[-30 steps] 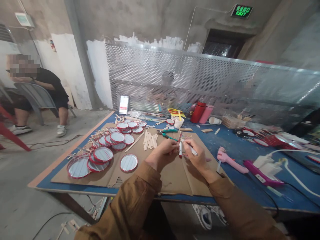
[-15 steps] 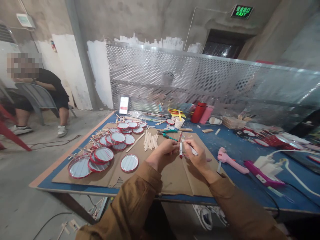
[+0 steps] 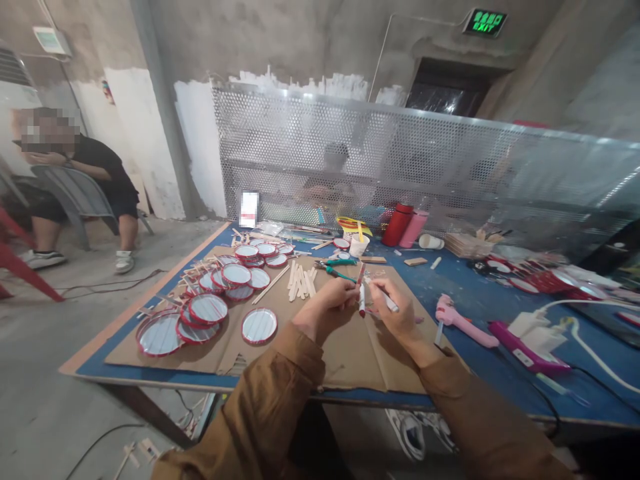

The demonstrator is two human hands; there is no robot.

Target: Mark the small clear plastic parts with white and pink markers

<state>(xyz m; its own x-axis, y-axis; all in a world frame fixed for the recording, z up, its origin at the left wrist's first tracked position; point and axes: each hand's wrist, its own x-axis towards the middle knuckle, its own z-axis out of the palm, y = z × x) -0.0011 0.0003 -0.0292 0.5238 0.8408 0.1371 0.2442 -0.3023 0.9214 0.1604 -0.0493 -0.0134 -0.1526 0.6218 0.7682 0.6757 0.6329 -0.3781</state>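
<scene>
The left hand pinched a red-and-white stick; the right hand gripped a white marker.
Between them, nearer the left, the stick's long axis ran toward the desk's far edge, over cardboard.

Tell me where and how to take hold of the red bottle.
Take the red bottle around its body, below its top, probably best from the near side and slightly left. It stands on its base and its body is rounded and tall; the pink bottle is close on its right and the perforated panel is behind it.
</scene>
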